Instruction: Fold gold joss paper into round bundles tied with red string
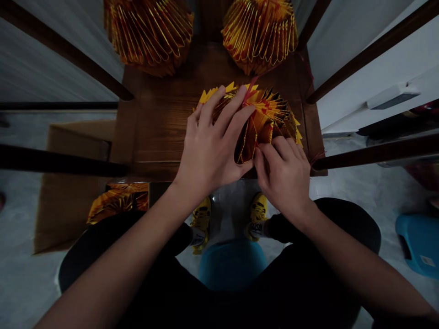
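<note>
I have the piece being worked, a gold-and-red folded-paper piece, near the front edge of the wooden surface, under both hands. My left hand is spread wide, fingertips across its top; the right hand has a narrow grip, thumb and forefinger apparently pinching the near edge of a pleat. I judge this one partway: its pleats fan out around a red string, but the near side looks loose and uneven. Behind it, the far-left pleated piece and the far-right pleated piece look fuller and apparently done, though both run out of view. More folded paper lies low by the cardboard box; I can't tell whether it's finished.
</note>
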### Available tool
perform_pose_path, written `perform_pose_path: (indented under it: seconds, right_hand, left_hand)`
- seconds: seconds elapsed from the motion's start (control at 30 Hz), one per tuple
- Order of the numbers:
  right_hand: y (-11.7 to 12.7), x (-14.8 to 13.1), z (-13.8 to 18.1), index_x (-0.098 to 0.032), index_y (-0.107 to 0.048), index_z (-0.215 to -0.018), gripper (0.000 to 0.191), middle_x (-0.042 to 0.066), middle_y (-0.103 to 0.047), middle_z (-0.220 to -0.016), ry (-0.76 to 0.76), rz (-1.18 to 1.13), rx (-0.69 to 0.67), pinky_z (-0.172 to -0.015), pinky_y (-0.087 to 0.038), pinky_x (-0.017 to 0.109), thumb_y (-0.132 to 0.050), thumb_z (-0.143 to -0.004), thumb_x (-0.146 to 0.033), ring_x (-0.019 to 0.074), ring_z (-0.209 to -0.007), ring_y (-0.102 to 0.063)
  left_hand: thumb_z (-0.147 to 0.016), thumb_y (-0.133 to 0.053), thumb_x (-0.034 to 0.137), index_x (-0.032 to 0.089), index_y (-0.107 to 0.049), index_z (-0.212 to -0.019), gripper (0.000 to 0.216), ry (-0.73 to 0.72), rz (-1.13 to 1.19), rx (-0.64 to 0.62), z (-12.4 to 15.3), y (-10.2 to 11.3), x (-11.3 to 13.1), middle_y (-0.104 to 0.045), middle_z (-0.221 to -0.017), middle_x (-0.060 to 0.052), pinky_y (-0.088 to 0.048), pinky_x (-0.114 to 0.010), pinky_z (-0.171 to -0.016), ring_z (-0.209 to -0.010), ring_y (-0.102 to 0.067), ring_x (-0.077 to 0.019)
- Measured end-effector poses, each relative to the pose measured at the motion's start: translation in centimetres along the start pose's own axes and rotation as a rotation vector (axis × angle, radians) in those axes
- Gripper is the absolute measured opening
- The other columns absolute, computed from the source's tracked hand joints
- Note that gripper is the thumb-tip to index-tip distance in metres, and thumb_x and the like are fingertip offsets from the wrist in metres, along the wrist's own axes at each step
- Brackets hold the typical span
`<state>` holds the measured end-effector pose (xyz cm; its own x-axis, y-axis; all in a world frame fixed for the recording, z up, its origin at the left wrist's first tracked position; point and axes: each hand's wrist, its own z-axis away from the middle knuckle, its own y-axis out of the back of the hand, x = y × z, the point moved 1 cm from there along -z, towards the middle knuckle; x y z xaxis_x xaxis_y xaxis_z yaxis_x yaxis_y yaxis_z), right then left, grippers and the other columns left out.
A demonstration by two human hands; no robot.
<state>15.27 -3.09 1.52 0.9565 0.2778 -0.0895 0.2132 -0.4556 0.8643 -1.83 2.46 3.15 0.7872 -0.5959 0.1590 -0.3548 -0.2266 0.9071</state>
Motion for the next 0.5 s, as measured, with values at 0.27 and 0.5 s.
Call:
perform_pose_path:
  seconds: [0.27,0.5]
  right_hand:
    - [-0.5,-0.4,-0.1,-0.021,-0.073,-0.100,0.031,0.009,-0.066,-0.092,-0.036,-0.056,0.027,-0.080,-0.041,0.040,-0.046,-0.113,-0.027,0.0258,-0.089,-0.055]
    - [0.6,0.1,0.2,-0.020,-0.076,-0.107,0.023,0.013,-0.067,-0.103,0.078,-0.151,-0.034,-0.085,-0.051,0.043,-0.054,-0.108,-0.027,0.0281,-0.097,-0.057]
  left_hand:
    - [-0.095,-0.062,0.044,0.019,-0.048,-0.159,0.070,-0.029,-0.014,0.061,0.0,-0.5,0.0,-0.047,-0.174,-0.009,-0.043,-0.063,-0.119,-0.162,-0.039,-0.0402]
    - [-0.091,-0.067,0.038,0.030,-0.050,-0.159,0.071,0.050,0.056,-0.012,0.2,0.4,0.2,-0.043,-0.176,-0.002,-0.036,-0.063,-0.127,-0.166,-0.032,-0.0391]
